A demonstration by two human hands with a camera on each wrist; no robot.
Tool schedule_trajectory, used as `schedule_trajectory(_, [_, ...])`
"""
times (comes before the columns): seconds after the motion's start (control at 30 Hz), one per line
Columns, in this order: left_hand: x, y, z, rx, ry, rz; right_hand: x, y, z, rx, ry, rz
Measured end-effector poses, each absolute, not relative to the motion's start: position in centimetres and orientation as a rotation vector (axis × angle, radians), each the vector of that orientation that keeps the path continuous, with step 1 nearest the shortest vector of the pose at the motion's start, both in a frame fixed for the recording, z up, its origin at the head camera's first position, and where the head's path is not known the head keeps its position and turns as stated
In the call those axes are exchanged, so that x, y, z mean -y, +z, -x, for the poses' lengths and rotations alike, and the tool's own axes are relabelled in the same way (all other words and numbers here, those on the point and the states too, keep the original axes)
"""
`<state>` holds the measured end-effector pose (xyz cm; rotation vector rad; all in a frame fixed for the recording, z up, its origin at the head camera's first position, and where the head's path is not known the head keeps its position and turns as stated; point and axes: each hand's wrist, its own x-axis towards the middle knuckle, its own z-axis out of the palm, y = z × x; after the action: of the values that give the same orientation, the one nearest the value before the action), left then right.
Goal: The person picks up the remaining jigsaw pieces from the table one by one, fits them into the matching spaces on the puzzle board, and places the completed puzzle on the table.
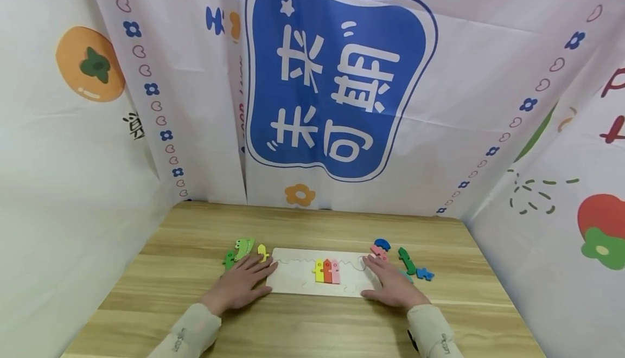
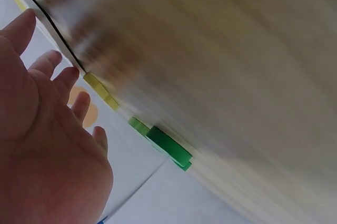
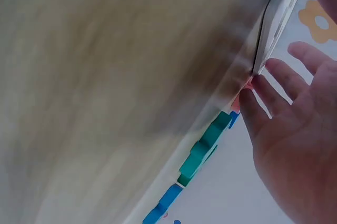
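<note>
A pale wooden puzzle board (image 1: 298,282) lies flat on the table, with a yellow piece (image 1: 319,271), a red piece (image 1: 327,271) and a pink piece (image 1: 335,272) side by side at its middle. My left hand (image 1: 239,285) rests at the board's left end, fingers spread and fairly straight. At the right end, my right hand (image 1: 394,285) touches the board with extended fingers. Beyond the left fingers are a light green crocodile-like piece (image 1: 244,246), a green piece (image 1: 229,260) and a small yellow piece (image 1: 262,251). Neither hand grips anything.
Right of the board lie a dark blue piece (image 1: 383,244), a pink piece (image 1: 378,251), a long green piece (image 1: 406,261), a blue star-like piece (image 1: 425,274) and a teal piece (image 3: 202,147). Printed cloth (image 1: 205,130) walls off the wooden table (image 1: 317,331) at back and sides.
</note>
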<state>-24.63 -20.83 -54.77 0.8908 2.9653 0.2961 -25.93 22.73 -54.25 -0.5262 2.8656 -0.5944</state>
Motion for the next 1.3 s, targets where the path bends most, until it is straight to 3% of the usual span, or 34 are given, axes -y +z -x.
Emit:
schedule_trajectory(0.63, [21.2,-54.5,24.3,-3.032,0.338,-0.894,-21.9,-54.3,26.5,-2.839,-0.56,0.506])
schedule_trajectory(1.03, [26.7,-54.7,26.0,-3.212,0.468,-0.466,-21.8,-54.5,26.6,-2.833,-0.591,0.508])
schedule_trajectory(1.3, [28.5,-54.9,25.7,-3.133,0.554,-0.382,-21.7,-54.2,26.6,-2.831,-0.576,0.487])
